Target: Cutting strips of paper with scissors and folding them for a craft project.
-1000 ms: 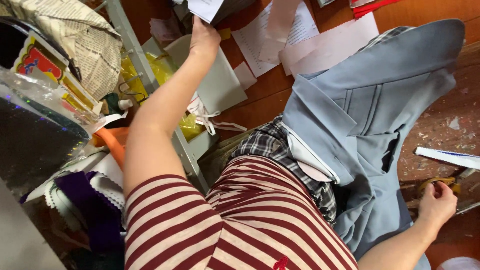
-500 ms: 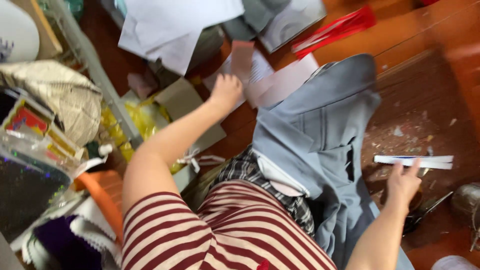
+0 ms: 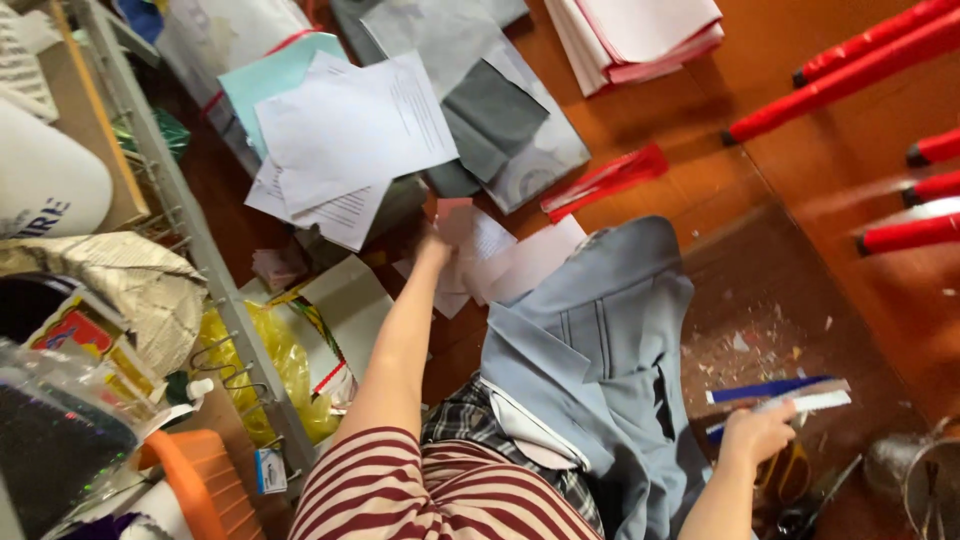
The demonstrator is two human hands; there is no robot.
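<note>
**Desk:** What does the frame show?

**Caption writer:** A person in a striped top sits on a wooden floor (image 3: 800, 150), a grey garment (image 3: 590, 360) spread across the lap and floor. The left hand (image 3: 445, 228) is stretched out to a pink slip of paper (image 3: 455, 215) lying among loose white sheets (image 3: 350, 130); blur hides whether the fingers pinch it or merely rest on it. The right hand (image 3: 755, 432) is curled around a flat blue-and-white ruler (image 3: 780, 395), held low over scattered scraps, with yellow-handled scissors (image 3: 790, 470) just beside it.

**Desk:** Any guidance on doing this step well?

**Caption writer:** By the look of it, the slip sits half under other papers, so the left hand would do best to pinch its free edge and lift straight up, not drag it. The right hand should keep the ruler flat and clear of the garment's folds.
</note>
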